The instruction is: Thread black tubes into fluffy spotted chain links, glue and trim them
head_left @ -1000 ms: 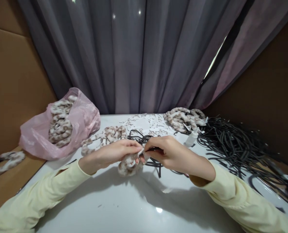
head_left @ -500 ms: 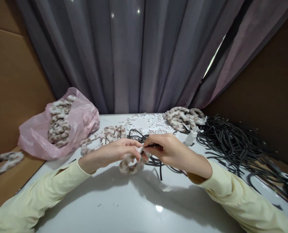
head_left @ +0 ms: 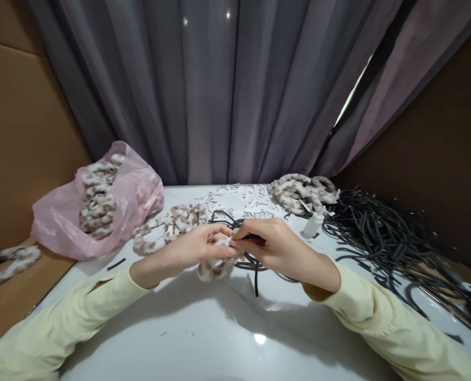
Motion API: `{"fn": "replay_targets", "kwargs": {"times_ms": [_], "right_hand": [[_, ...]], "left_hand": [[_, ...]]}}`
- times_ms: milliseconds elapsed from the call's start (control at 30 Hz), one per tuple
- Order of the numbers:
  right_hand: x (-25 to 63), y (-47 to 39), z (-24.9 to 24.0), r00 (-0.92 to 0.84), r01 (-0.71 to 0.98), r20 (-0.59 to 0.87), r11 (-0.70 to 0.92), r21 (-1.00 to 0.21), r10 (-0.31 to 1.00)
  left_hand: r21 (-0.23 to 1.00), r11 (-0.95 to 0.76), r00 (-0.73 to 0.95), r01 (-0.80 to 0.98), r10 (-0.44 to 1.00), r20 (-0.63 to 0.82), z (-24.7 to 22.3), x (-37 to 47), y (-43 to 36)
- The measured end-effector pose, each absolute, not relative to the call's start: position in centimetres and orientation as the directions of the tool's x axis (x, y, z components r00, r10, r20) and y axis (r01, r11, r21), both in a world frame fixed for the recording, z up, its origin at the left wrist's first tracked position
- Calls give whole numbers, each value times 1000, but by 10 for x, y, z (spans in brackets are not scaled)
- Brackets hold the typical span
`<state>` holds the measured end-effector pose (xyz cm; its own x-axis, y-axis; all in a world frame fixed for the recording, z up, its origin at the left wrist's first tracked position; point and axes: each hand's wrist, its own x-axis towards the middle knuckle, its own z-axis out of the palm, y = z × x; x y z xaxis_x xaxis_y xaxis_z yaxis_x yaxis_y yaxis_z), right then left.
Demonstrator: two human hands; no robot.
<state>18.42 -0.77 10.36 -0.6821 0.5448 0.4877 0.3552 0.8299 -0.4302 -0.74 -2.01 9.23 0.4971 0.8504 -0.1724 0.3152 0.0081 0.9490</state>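
A brown-and-white plush tube, curled into a loop, hangs under my hands above the table. My left hand is closed on it, thumb and fingers pressing near its end. My right hand pinches a whitish end of the tube with thumb and forefinger, against the left fingertips. Exactly what lies between the right fingertips is partly hidden. Just behind and below my hands lies a bundle of black cords, partly covered by them.
On the left stands a pink plastic bag of plush tubes, with more plush tubes beside it. Farther right are a plush pile, a small white bottle and a heap of black cords. Cut paper scraps lie at the back.
The plush loop has turned slightly and sits more under my left hand. My right fingertips have shifted a little left, closer to the left fingers.
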Motion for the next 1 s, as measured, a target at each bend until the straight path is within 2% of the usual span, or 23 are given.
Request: {"fn": "replay_targets", "kwargs": {"times_ms": [233,400,733,900,1000], "right_hand": [[188,-7,108,-708,375,430,813,-445,561],[189,-7,113,-709,397,424,816,-420,563],[191,-7,113,-725,409,399,817,-406,561],[195,-7,116,-758,430,383,846,-315,528],[198,-8,117,-762,444,413,867,-227,499]], "left_hand": [[926,-67,469,371,874,-125,93,-4,-26],[869,-168,440,466,896,-63,96,-2,-33],[764,-353,445,540,890,97,87,-4,-34],[648,-451,432,614,879,202,82,-7,-31],[628,-477,424,615,871,246,81,-7,-33]]}}
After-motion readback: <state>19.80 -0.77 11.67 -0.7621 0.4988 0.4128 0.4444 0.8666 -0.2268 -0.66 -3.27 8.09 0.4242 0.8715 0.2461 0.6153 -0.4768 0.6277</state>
